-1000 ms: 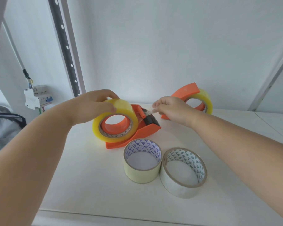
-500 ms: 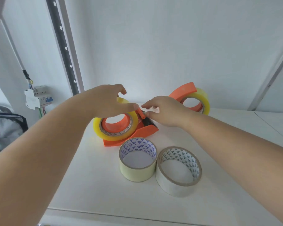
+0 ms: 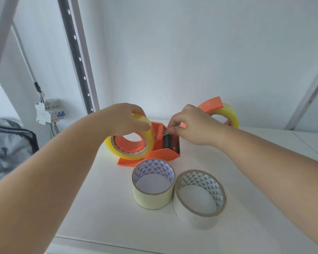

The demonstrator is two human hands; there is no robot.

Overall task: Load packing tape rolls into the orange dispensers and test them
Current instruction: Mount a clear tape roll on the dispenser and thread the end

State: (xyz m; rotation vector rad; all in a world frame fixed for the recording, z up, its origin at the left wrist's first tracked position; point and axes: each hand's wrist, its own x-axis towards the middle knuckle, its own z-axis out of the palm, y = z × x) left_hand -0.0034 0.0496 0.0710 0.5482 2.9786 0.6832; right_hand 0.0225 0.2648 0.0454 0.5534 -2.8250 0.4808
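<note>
White shelf (image 3: 228,180) under white wall (image 3: 191,52); left hand (image 3: 121,119) grip clamps yellow roll (image 3: 132,154).

The left hand (image 3: 124,119) rests on top of the yellow tape roll (image 3: 130,146) seated in the near orange dispenser (image 3: 154,154); the right hand (image 3: 193,126) pinches at the dispenser's front, above the black roller (image 3: 167,142); two loose rolls (image 3: 153,183) lie touching on the white table (image 3: 99,208); a second loaded dispenser (image 3: 219,111) stands behind.

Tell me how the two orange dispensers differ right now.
The near dispenser lies on its side on the table with both hands on it: left hand, right hand. The far dispenser stands against the wall, untouched. Both carry a yellowish clear tape roll.
</note>
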